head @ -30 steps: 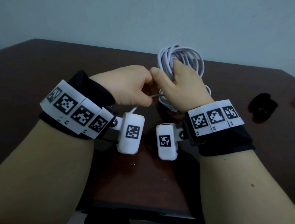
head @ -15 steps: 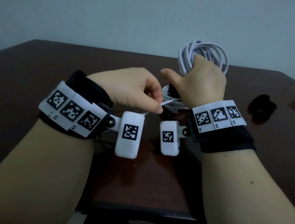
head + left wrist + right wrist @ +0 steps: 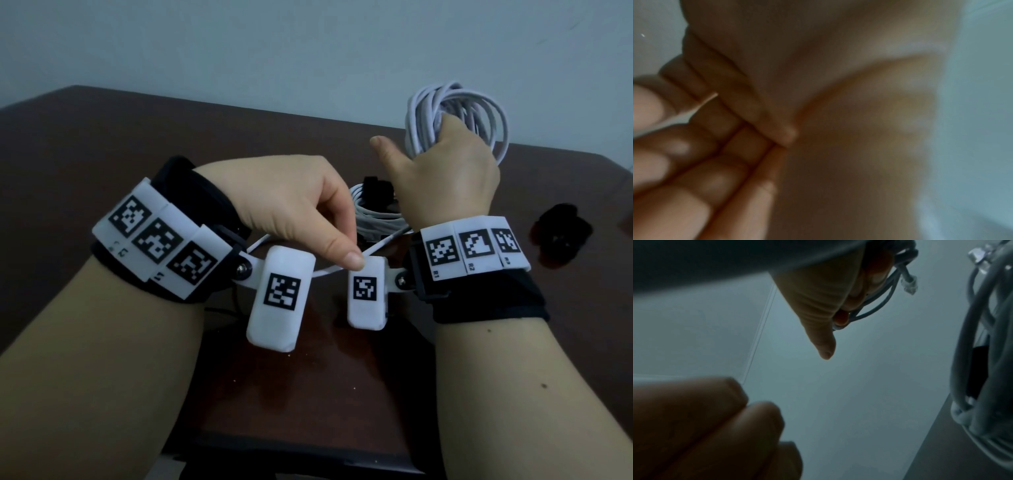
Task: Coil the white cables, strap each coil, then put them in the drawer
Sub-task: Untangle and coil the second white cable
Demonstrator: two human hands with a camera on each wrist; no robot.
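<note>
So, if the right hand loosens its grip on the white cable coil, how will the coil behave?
The white cable coil would probably spring apart: its loops already fan out above the right hand. It likely flops, not stiff. The thin white strap pinched by the left hand does not look tightened yet.

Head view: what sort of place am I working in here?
Probably an office or study desk indoors: a dark brown wooden table set against a plain pale wall, with a coil of white network cable in the right hand.
</note>
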